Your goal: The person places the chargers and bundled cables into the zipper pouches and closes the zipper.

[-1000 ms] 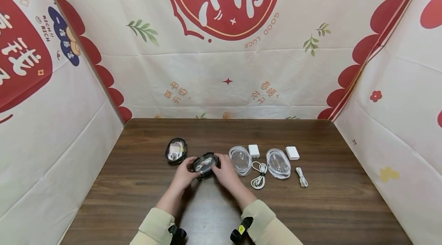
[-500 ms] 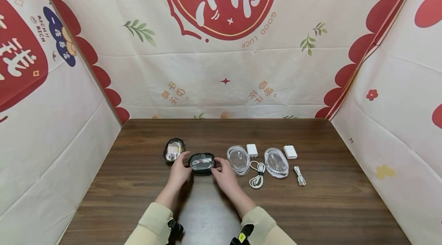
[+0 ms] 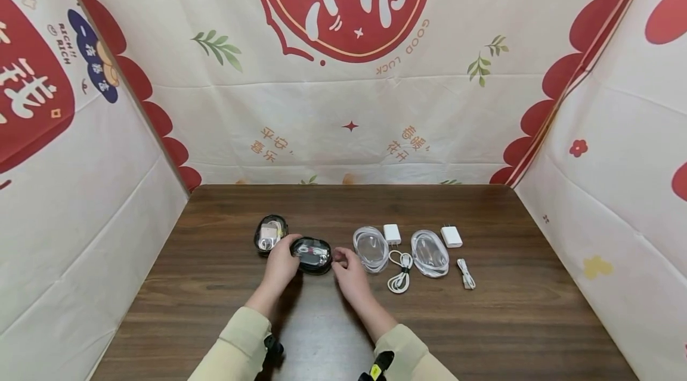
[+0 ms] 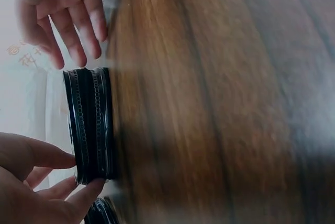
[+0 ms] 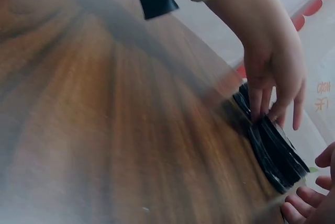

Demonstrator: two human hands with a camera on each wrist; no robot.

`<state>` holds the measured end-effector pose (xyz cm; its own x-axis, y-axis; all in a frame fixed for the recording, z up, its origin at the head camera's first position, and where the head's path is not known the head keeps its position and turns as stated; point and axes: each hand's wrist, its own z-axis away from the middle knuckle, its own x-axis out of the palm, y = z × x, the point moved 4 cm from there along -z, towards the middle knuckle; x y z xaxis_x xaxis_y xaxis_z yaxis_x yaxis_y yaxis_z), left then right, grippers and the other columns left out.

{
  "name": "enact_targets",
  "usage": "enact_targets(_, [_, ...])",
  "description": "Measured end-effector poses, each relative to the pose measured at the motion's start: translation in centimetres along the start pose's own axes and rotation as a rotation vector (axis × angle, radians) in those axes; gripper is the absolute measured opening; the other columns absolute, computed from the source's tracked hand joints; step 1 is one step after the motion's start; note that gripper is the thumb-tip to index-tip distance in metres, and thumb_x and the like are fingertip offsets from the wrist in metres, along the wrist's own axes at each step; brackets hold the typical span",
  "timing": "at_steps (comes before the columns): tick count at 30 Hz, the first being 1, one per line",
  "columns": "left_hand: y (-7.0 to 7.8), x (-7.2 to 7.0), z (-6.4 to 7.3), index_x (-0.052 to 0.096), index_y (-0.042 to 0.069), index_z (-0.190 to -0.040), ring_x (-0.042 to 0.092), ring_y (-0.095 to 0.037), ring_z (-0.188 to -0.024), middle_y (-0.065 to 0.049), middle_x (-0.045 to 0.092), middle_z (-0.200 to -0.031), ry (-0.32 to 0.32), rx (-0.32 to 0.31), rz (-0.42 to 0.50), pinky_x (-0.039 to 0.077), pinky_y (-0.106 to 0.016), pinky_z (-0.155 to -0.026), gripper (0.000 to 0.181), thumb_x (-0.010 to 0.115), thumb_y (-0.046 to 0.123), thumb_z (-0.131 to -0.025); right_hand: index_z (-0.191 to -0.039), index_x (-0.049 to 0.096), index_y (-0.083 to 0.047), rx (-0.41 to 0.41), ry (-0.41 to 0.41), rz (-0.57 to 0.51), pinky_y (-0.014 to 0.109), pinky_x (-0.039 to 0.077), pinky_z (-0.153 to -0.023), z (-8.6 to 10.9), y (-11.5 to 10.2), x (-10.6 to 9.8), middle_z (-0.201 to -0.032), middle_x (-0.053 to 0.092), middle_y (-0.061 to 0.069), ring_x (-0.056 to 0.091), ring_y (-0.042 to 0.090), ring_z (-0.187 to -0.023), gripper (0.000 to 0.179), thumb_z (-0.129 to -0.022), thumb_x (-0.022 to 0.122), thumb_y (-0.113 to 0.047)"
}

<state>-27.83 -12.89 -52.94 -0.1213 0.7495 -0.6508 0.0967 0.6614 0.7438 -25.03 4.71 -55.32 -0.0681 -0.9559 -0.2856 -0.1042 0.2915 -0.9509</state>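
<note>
A small black zippered case [image 3: 313, 254] with a clear top lies on the wooden table, a thin cable showing through its lid. My left hand [image 3: 281, 262] holds its left end; in the left wrist view the thumb and fingers [image 4: 86, 195] pinch the end of the zippered side [image 4: 89, 124]. Just off the opposite end, my right hand [image 3: 350, 276] has loosely bent fingers and nothing in them. Right behind the left hand sits a second black case [image 3: 270, 233] with a white charger and cable inside.
To the right lie two clear oval cases with white edging [image 3: 370, 250] [image 3: 430, 253], two white charger plugs [image 3: 392, 234] [image 3: 451, 237], a coiled white cable [image 3: 399, 273] and a shorter bundled cable [image 3: 466, 274]. Printed cloth walls [image 3: 343, 148] enclose the table.
The case between my hands has turned and settled on the table, near the second case. My right hand has come off its right end, while the left hand keeps hold.
</note>
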Motion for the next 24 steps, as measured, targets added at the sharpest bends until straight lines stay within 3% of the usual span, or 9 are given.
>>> enact_targets(7, [-0.1, 0.2, 0.0, 0.065, -0.001, -0.117, 0.057, -0.035, -0.114, -0.019, 0.064, -0.118, -0.040, 0.063, -0.021, 0.044, -0.047, -0.099, 0.062, 0.051, -0.024, -0.061, -0.122, 0.062, 0.005, -0.014, -0.094, 0.146, 0.040, 0.049, -0.087, -2.1, 0.2, -0.1, -0.113, 0.066, 0.017, 0.063, 0.028, -0.099, 0.037, -0.086, 0.058, -0.004])
enact_targets(13, [0.0, 0.2, 0.0, 0.064, 0.000, -0.119, 0.057, -0.035, -0.115, -0.018, 0.064, -0.119, -0.082, 0.094, -0.059, 0.044, -0.047, -0.098, 0.064, 0.048, -0.024, -0.061, -0.120, 0.067, -0.001, -0.052, -0.193, 0.267, 0.046, 0.046, -0.094, -3.4, 0.1, 0.0, -0.117, 0.066, 0.014, 0.059, 0.029, -0.110, 0.039, -0.083, 0.054, -0.003])
enact_targets(19, [0.2, 0.0, 0.2, 0.064, 0.001, -0.119, 0.057, -0.035, -0.115, -0.017, 0.064, -0.119, -0.080, 0.096, -0.079, 0.045, -0.047, -0.097, 0.057, 0.053, -0.021, -0.068, -0.110, 0.071, -0.001, -0.097, -0.191, 0.294, 0.042, 0.050, -0.086, -4.0, 0.3, 0.2, -0.109, 0.069, 0.014, 0.061, 0.027, -0.103, 0.033, -0.081, 0.056, 0.005])
enact_targets(24, [1.1, -0.7, 0.6, 0.066, 0.000, -0.115, 0.058, -0.034, -0.113, -0.018, 0.064, -0.119, -0.018, 0.190, -0.180, 0.046, -0.047, -0.097, 0.040, 0.062, -0.011, -0.076, -0.104, 0.073, 0.002, -0.150, -0.164, 0.274, 0.035, 0.052, -0.076, -4.2, 0.5, 0.3, -0.098, 0.071, 0.013, 0.064, 0.024, -0.090, 0.032, -0.077, 0.058, 0.011])
